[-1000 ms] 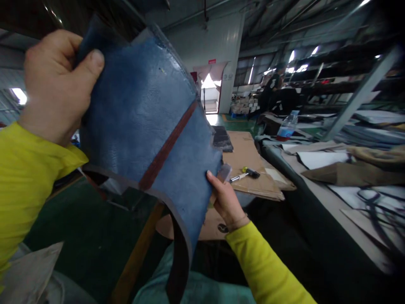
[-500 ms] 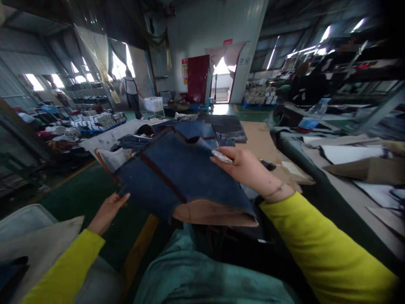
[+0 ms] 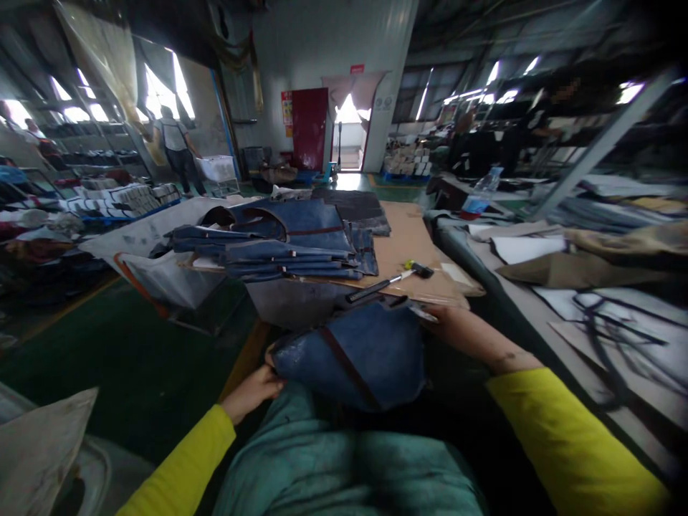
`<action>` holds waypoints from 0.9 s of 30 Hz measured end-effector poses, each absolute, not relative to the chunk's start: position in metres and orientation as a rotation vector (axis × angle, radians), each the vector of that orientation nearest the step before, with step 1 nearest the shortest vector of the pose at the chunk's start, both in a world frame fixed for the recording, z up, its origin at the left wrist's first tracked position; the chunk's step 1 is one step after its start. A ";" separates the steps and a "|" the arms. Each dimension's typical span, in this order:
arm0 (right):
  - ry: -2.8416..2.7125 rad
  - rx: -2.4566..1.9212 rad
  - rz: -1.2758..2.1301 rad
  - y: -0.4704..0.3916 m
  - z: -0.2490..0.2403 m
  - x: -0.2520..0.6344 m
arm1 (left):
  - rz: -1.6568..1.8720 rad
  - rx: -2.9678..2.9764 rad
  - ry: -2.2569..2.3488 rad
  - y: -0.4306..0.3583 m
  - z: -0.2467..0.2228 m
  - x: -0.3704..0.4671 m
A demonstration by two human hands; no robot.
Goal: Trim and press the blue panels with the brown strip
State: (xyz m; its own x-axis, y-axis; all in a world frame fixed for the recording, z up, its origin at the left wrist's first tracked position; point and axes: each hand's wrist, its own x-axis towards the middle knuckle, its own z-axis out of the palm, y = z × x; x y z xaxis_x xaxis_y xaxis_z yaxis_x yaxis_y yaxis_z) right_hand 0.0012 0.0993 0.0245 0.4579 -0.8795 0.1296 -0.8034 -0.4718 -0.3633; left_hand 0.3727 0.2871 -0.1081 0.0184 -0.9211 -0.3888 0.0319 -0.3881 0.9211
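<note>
Holding the blue piece [image 3: 370,351] low, just above our lap [image 3: 344,459], we keep one hand at each side of it. The left hand [image 3: 252,390] has its grip closed on the left edge, perhaps so the piece does not droop. The right hand [image 3: 454,326] is at the top right corner. Its grip is closed on a small shiny thing [image 3: 424,314], but we cannot tell if the fingers pinch the blue piece too. The piece is tilted, so its dark stripe [image 3: 347,362] faces us.

In front of us, more blue pieces [image 3: 279,247] lie in a pile on brown cardboard [image 3: 403,229], maybe stacked to stay neat and near. A hammer [image 3: 395,279] lies close to the pile with its handle toward us, likely so we can grab it fast. A bottle [image 3: 481,193] stands on the right-hand surface [image 3: 516,304], well apart from our hands, perhaps so nobody bumps it.
</note>
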 end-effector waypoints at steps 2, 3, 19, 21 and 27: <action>1.494 -2.400 -0.265 0.106 0.003 -0.024 | -1.539 1.512 -0.936 0.285 -0.117 0.366; 1.514 -2.378 -0.232 0.111 -0.002 -0.030 | -1.522 1.543 -0.918 0.284 -0.121 0.368; 1.489 -2.359 -0.913 0.169 -0.087 0.004 | -0.322 1.528 -1.727 0.259 -0.061 0.336; 1.524 -2.290 -0.953 0.183 -0.097 0.000 | -0.281 1.468 -1.881 0.255 -0.051 0.309; 1.528 -2.213 -0.932 0.200 -0.099 0.008 | -0.160 1.364 -2.143 0.232 -0.035 0.239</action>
State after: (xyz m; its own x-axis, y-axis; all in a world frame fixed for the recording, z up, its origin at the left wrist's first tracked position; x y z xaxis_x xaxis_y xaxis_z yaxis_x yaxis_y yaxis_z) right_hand 0.0079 0.2005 -0.0992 0.2261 -0.9122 0.3416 -0.7216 -0.3925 -0.5703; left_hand 0.2386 0.2323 -0.0351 -0.3025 -0.8597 0.4116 -0.7889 0.4682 0.3981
